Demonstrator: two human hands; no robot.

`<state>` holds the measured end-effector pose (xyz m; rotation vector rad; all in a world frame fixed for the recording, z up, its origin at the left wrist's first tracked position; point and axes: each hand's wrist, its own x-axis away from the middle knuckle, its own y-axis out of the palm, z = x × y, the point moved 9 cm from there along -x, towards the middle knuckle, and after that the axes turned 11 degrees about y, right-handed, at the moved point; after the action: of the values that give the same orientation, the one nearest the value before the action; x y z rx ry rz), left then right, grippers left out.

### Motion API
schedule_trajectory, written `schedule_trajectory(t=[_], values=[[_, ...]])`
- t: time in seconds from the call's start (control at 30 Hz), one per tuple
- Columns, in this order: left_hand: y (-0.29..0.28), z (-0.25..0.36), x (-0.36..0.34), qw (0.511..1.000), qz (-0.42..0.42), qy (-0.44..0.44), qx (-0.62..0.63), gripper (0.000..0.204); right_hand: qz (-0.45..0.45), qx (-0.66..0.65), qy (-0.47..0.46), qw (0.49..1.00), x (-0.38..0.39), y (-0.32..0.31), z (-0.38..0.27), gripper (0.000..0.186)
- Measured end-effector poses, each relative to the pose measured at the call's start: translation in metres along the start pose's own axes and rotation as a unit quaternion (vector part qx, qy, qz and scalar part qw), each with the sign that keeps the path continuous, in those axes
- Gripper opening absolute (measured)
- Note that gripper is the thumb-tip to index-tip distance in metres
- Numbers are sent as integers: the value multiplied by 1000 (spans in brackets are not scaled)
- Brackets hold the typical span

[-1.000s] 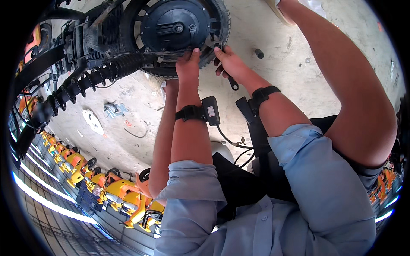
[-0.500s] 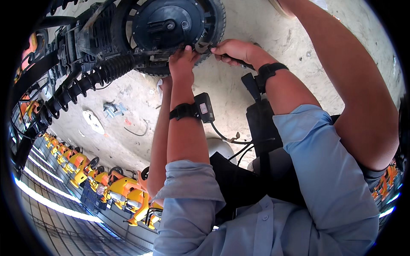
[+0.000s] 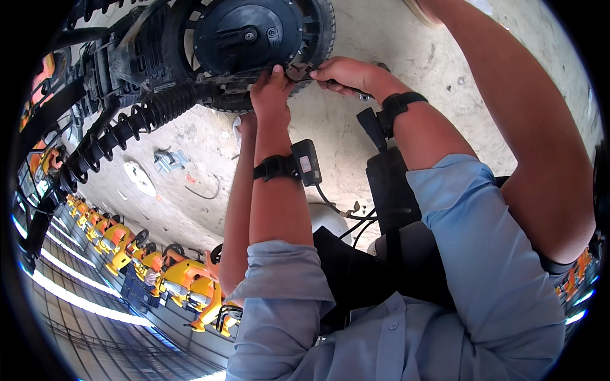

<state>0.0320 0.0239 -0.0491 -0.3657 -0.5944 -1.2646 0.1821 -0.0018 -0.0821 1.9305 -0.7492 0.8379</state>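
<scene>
A black wheel hub (image 3: 248, 38) with its tyre lies at the top of the view, beside a coil-spring shock absorber (image 3: 143, 117). My left hand (image 3: 270, 95) is at the hub's lower edge, thumb up, fingers closed on a small part that they hide. Just right of it, my right hand (image 3: 349, 73) grips a dark-handled wrench (image 3: 298, 71). The wrench's metal head is close to my left fingertips at the tyre's edge, and its handle end shows below my right palm. What the head touches is too small to tell.
Bare legs flank my arms. A black strapped box (image 3: 305, 162) sits on my left wrist, with a cable running toward my lap. On the concrete floor (image 3: 210, 152) lie a bluish metal piece (image 3: 169, 160), a white flat piece (image 3: 139, 178) and a thin cable. Yellow-orange vehicles (image 3: 184, 276) line the lower left.
The wrench has turned slightly in my right hand, and its handle end now shows lower and closer to the palm. My left hand has stayed nearly in place. The view has shifted a little.
</scene>
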Motion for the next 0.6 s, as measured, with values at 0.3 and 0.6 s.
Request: schedule_trajectory(t=[0.3, 0.6], values=[[4, 2, -2, 998, 51, 19, -19, 22, 152, 77, -55, 984, -3, -14, -6, 36], [3, 5, -4, 996, 81, 37, -29, 25, 294, 140, -110, 939, 7, -17, -9, 36]])
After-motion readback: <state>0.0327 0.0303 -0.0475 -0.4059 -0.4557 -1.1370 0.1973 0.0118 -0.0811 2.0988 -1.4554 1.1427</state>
